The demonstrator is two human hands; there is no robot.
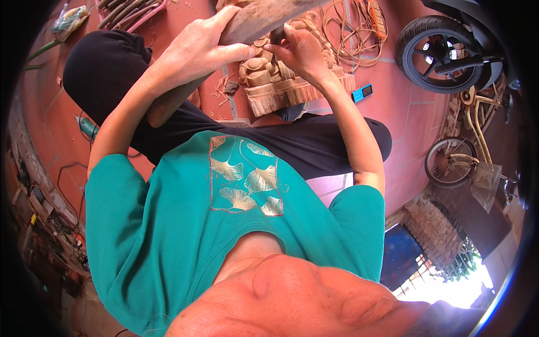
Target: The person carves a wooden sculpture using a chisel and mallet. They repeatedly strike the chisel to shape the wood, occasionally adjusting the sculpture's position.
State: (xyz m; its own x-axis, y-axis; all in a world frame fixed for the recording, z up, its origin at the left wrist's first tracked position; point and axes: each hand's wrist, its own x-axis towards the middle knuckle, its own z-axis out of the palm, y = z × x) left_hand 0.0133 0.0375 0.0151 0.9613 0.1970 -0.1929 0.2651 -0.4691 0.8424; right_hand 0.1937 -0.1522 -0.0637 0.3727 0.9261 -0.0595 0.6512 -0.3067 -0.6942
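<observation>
My left hand is closed round a thick greyish wooden club, its thumb stretched toward the carving. The club slants up to the right and runs out of the picture at the top. My right hand is closed over the carving, its fingers bent round a small dark thing that I cannot make out. Under both hands lies a carved block of pale brown wood with rounded relief figures. It rests close in front of my crossed legs, and its far part is partly hidden by the club and my right hand.
A blue mobile phone lies right of the carving on the red tiled floor. Beyond it are a coiled cord and an orange power strip. A motorbike wheel stands at right. Wood chips and a pink basket of tools are at left.
</observation>
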